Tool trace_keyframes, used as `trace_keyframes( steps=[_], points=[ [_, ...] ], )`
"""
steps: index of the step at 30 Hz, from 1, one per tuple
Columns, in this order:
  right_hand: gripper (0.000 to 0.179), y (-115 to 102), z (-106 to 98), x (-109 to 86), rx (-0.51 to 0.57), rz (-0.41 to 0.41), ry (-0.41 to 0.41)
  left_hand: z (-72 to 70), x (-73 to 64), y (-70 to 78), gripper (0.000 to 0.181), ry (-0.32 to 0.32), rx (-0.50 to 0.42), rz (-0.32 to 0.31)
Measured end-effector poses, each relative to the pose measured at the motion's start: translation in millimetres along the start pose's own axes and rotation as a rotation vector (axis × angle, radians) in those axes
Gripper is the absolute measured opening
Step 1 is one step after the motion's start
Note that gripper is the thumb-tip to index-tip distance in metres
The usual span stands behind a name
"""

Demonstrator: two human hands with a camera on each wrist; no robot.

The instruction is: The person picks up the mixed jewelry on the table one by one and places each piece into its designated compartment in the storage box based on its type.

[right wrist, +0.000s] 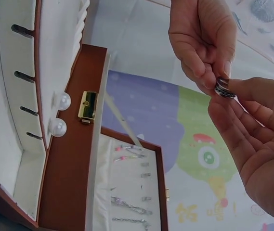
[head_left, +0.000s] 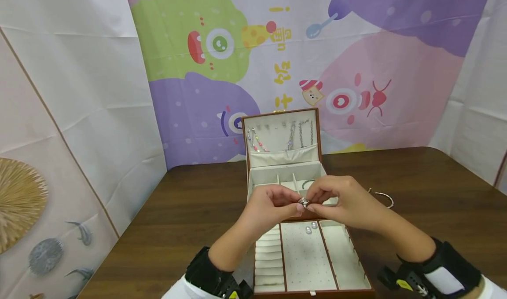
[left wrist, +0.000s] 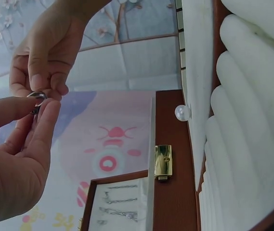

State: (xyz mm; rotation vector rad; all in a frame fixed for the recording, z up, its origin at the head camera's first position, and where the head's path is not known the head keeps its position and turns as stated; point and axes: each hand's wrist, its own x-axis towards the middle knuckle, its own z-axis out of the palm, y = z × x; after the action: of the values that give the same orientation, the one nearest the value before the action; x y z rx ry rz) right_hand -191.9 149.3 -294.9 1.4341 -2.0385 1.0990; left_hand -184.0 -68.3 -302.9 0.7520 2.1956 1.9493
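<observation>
Both hands meet over an open jewellery box (head_left: 313, 293) and pinch a small silver ring (head_left: 303, 202) between them. My left hand (head_left: 267, 204) grips it from the left with thumb and fingers. From the other side, the thumb and fingers of my right hand (head_left: 346, 200) hold it too. Up close in the right wrist view, the ring (right wrist: 224, 87) has a dark patterned band. Below the hands, the box's pull-out tray has a row of padded ring rolls (head_left: 269, 264) at left. Two pearl earrings (head_left: 308, 230) sit on its dotted middle panel.
The raised lid (head_left: 319, 136) carries hanging necklaces (head_left: 292, 136) and a beaded bracelet (head_left: 257, 140). Behind the hands are divided compartments, one with a bangle (head_left: 306, 183). Another silver bangle (head_left: 387, 198) lies on the wooden table (head_left: 190, 228) beyond the right hand.
</observation>
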Motion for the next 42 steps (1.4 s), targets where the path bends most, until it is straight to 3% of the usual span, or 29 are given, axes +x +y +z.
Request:
trace_keyframes(
  steps=[5, 9, 16, 20, 24, 30, 34, 39, 42],
  points=[
    [0.026, 1, 2, -0.2, 0.02, -0.005, 0.03, -0.8, -0.3, 0.4, 0.017, 0.003, -0.038, -0.023],
    [0.023, 0, 5, -0.4, 0.046, -0.035, 0.039, -3.5, -0.6, 0.5, 0.016, -0.014, -0.015, -0.033],
    [0.032, -2, 10, 0.8, 0.046, -0.101, 0.022, -15.5, -6.0, -1.6, 0.018, -0.122, 0.055, -0.035],
    [0.029, -2, 14, 1.5, 0.055, -0.116, -0.015, -26.2, -13.2, -6.7, 0.02, -0.135, 0.088, -0.077],
    [0.026, 0, 26, 4.7, 0.067, -0.123, -0.125, -40.8, -21.4, -14.5, 0.018, -0.139, 0.2, -0.114],
    [0.016, -6, 54, 9.5, 0.099, -0.04, -0.411, -60.6, -32.3, -30.2, 0.014, -0.178, 0.477, -0.169],
    [0.01, -14, 70, 14.7, 0.045, -0.04, -0.574, -67.1, -35.7, -38.3, 0.016, -0.189, 0.649, -0.165],
    [0.009, -23, 82, 22.0, -0.047, -0.094, -0.681, -69.5, -36.3, -44.0, 0.02, -0.224, 0.772, -0.115],
    [0.012, -28, 87, 27.3, -0.103, -0.125, -0.711, -70.2, -35.7, -44.7, 0.021, -0.232, 0.787, -0.099]
  ],
)
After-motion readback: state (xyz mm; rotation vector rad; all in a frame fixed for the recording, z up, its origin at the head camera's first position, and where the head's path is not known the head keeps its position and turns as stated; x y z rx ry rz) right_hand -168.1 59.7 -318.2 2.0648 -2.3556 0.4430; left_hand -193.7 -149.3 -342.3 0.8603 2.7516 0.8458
